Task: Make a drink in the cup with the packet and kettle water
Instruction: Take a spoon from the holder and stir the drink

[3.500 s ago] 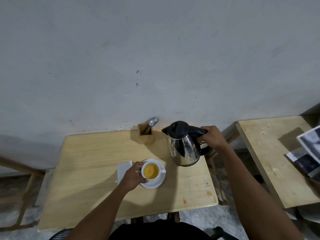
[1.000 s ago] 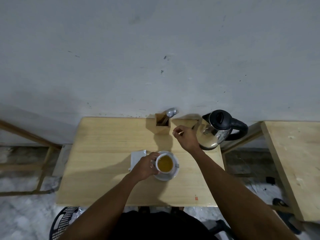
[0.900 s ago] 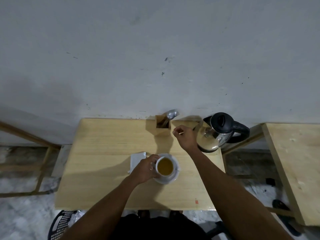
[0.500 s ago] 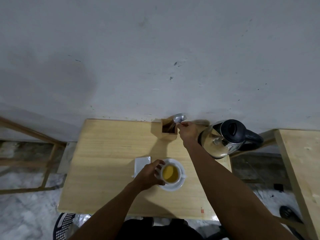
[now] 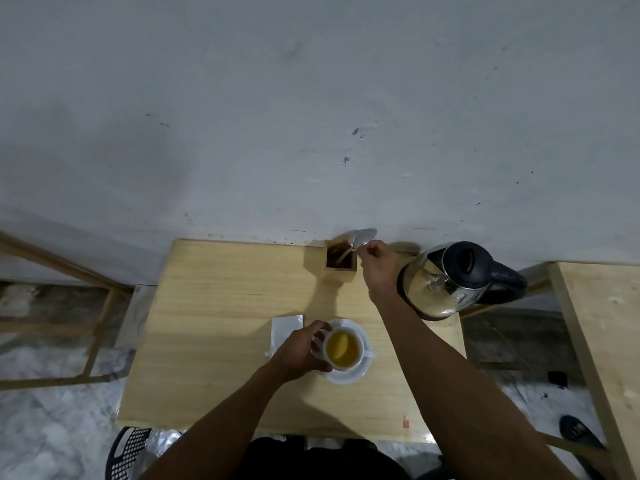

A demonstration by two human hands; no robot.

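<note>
A white cup (image 5: 360,355) holding yellow-orange liquid stands on a white saucer (image 5: 348,375) near the table's middle. My left hand (image 5: 300,351) grips the cup's left side. The white packet (image 5: 284,330) lies flat just left of the saucer, partly under my left hand. A steel kettle (image 5: 440,289) with a black lid and handle stands at the back right of the table. My right hand (image 5: 377,268) reaches to the back, its fingertips pinched on a metal spoon (image 5: 362,236) that sticks out of a small wooden holder (image 5: 341,263).
The light wooden table (image 5: 214,323) stands against a white wall. A second wooden table (image 5: 602,334) is to the right, across a gap. A wooden frame (image 5: 69,278) stands at left, a black mesh chair (image 5: 126,455) at bottom left.
My right hand let go of the kettle, left standing at the back right, then reached to the holder and closed on the spoon. My left hand stayed on the cup.
</note>
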